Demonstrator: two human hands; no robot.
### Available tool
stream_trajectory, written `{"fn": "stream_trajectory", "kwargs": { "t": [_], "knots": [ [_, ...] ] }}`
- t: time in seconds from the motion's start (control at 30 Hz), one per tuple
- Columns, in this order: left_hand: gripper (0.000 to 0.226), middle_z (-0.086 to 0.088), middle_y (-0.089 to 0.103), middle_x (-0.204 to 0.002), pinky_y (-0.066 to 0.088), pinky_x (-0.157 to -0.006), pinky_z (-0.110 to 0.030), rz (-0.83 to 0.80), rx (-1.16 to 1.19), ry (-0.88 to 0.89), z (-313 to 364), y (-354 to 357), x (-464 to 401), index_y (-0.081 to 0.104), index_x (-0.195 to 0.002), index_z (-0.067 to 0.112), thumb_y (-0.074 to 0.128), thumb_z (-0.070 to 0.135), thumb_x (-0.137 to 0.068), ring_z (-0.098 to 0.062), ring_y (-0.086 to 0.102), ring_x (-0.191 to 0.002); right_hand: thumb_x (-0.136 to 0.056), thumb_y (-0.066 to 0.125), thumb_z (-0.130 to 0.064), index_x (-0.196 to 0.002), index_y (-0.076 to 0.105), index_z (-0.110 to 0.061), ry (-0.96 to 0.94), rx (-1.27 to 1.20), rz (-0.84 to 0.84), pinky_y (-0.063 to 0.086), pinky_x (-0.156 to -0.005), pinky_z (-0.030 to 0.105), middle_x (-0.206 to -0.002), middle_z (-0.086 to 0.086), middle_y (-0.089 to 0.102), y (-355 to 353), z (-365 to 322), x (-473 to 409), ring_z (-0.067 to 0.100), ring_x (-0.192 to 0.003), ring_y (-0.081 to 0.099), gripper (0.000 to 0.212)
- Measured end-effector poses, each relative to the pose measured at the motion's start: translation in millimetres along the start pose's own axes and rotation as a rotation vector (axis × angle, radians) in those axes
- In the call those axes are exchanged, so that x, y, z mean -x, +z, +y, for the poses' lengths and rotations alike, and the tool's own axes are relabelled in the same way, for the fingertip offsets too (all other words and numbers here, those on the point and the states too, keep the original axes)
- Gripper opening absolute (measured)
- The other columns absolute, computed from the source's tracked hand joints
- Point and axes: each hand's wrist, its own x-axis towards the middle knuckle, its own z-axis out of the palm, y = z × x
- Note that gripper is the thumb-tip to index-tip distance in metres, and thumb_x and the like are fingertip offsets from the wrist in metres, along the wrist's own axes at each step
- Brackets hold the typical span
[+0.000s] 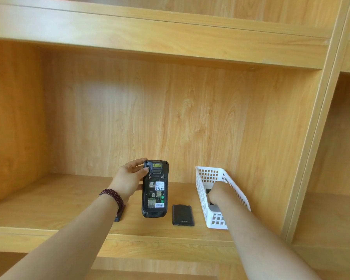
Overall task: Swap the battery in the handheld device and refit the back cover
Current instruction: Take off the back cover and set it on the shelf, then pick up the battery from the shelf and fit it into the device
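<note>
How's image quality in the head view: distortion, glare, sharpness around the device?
Head view: wide-angle bowing bends the wooden shelf edges; a soft bright patch sits on the back panel, no hard glare; the black handheld device in the left hand is fairly sharp, label print illegible; frame edges are softer.

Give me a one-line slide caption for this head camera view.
Left hand holds the opened handheld device upright on the shelf while the right hand reaches into the white basket.
</note>
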Motion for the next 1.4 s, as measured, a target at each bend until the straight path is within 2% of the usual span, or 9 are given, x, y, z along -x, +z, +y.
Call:
{"fn": "stream_trajectory", "kwargs": {
  "t": [0.57, 0.7, 0.83, 0.9, 0.97, 1.07, 1.13, 1.27, 1.4],
  "knots": [
    [0.030, -0.003, 0.077, -0.099, 0.059, -0.061, -0.030, -0.016, 0.002, 0.004, 4, 6, 1, 0.060, -0.123, 0.019, 0.058, 0.008, -0.095, -0.016, 0.073, -0.086, -0.083, 0.064, -0.019, -0.085, 0.058, -0.011, 0.105, 0.108, -0.179, 0.034, -0.043, 0.029, -0.077, 0.002, 0.056, -1, -4, 8, 0.017, -0.062, 0.053, 0.010],
    [0.031, -0.003, 0.077, -0.101, 0.059, -0.059, -0.029, -0.026, 0.002, 0.012, 8, 6, 2, 0.060, -0.124, 0.018, 0.058, 0.008, -0.095, -0.017, 0.074, -0.087, -0.090, 0.053, -0.012, -0.124, 0.059, -0.008, -0.086, 0.097, 0.023, 0.041, -0.052, 0.028, -0.093, 0.003, 0.061, -21, -4, 6, 0.018, -0.068, 0.056, 0.035],
    [0.033, -0.005, 0.076, -0.105, 0.059, -0.064, -0.031, -0.046, 0.000, 0.025, 14, 7, 4, 0.058, -0.127, 0.017, 0.057, 0.008, -0.096, -0.019, 0.073, -0.091, -0.097, 0.049, -0.019, -0.120, 0.065, -0.009, -0.472, -0.475, 0.404, 0.053, -0.069, 0.026, -0.122, 0.009, 0.063, -47, -23, 25, 0.022, -0.091, 0.064, 0.030],
    [0.032, -0.005, 0.076, -0.105, 0.059, -0.064, -0.031, -0.050, 0.001, 0.033, 17, 8, 5, 0.059, -0.127, 0.017, 0.057, 0.008, -0.096, -0.018, 0.073, -0.090, -0.099, 0.048, -0.031, -0.127, 0.062, -0.018, -0.597, -0.717, 0.250, 0.053, -0.069, 0.023, -0.121, 0.000, 0.065, -53, -41, 47, 0.014, -0.091, 0.064, 0.034],
    [0.032, -0.004, 0.076, -0.103, 0.059, -0.062, -0.029, -0.052, 0.008, 0.041, 20, 9, 4, 0.059, -0.126, 0.017, 0.058, 0.009, -0.095, -0.015, 0.073, -0.087, -0.100, 0.047, -0.038, -0.137, 0.052, -0.020, -0.645, -0.818, -0.058, 0.056, -0.084, 0.032, -0.118, -0.003, 0.065, -49, -58, 66, 0.015, -0.097, 0.066, 0.041],
    [0.030, -0.001, 0.077, -0.099, 0.058, -0.060, -0.026, -0.046, 0.028, 0.046, 21, 6, 5, 0.060, -0.124, 0.019, 0.058, 0.009, -0.095, -0.011, 0.074, -0.082, -0.100, 0.050, -0.031, -0.143, 0.044, -0.022, -0.616, -1.011, -0.374, 0.057, -0.082, 0.034, -0.127, 0.003, 0.064, -29, -69, 82, 0.020, -0.104, 0.066, 0.044],
    [0.030, 0.000, 0.077, -0.099, 0.059, -0.063, -0.028, -0.061, 0.022, 0.045, 20, 3, 6, 0.060, -0.124, 0.020, 0.058, 0.010, -0.096, -0.013, 0.073, -0.085, -0.100, 0.052, -0.024, -0.143, 0.045, -0.019, -0.572, -1.154, -0.455, 0.056, -0.079, 0.034, -0.127, 0.005, 0.065, -15, -70, 84, 0.022, -0.107, 0.066, 0.043],
    [0.031, -0.003, 0.076, -0.103, 0.059, -0.065, -0.029, -0.084, 0.023, 0.038, 14, -2, 6, 0.060, -0.125, 0.020, 0.057, 0.010, -0.096, -0.016, 0.073, -0.092, -0.099, 0.055, -0.018, -0.143, 0.045, -0.012, -0.515, -1.305, -0.486, 0.054, -0.093, 0.047, -0.128, 0.010, 0.064, -1, -74, 82, 0.026, -0.115, 0.062, 0.045],
    [0.030, -0.004, 0.076, -0.103, 0.059, -0.062, -0.027, -0.082, 0.037, 0.033, 15, -6, 3, 0.060, -0.124, 0.019, 0.057, 0.008, -0.096, -0.015, 0.073, -0.089, -0.099, 0.055, -0.017, -0.130, 0.057, -0.016, -0.529, -1.347, -0.488, 0.056, -0.089, 0.045, -0.121, 0.008, 0.069, 3, -80, 83, 0.024, -0.112, 0.064, 0.031]
  ]
}}
